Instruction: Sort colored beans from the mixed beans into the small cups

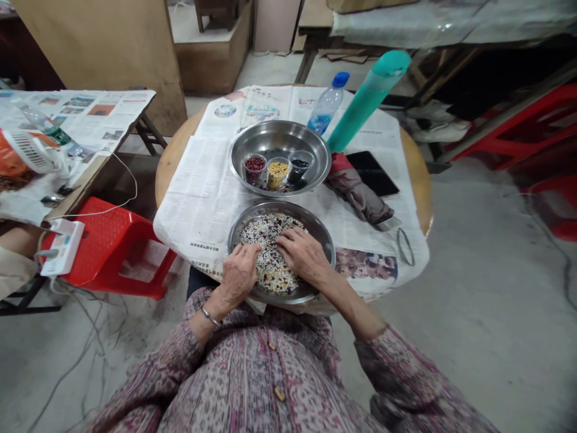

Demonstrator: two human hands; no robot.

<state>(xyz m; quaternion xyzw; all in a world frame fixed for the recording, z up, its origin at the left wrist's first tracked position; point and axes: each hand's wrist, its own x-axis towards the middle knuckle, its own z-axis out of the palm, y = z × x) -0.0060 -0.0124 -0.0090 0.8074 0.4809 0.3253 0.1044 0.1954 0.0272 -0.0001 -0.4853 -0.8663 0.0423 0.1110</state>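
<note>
A steel bowl [331, 240] near the round table's front edge holds a mix of white rice-like grains [270, 231] with dark red, yellow and black beans. My left hand [241, 267] rests over the bowl's left side, fingers curled together at the grains. From the right, my right hand [303, 251] reaches in with bent fingers and thumb close together. Whatever either hand pinches is too small to see. Behind stands a larger steel basin [279, 133] with three clear cups: red beans [255, 168], yellow beans [277, 172] and black beans [298, 168].
Newspaper [193, 186] covers the table. Right of the basin are a water bottle [327, 103], a tall green cylinder [369, 99], a dark phone or tablet [373, 173] and a folded umbrella-like bundle [358, 189]. A red stool [108, 246] with a power strip [63, 248] stands left.
</note>
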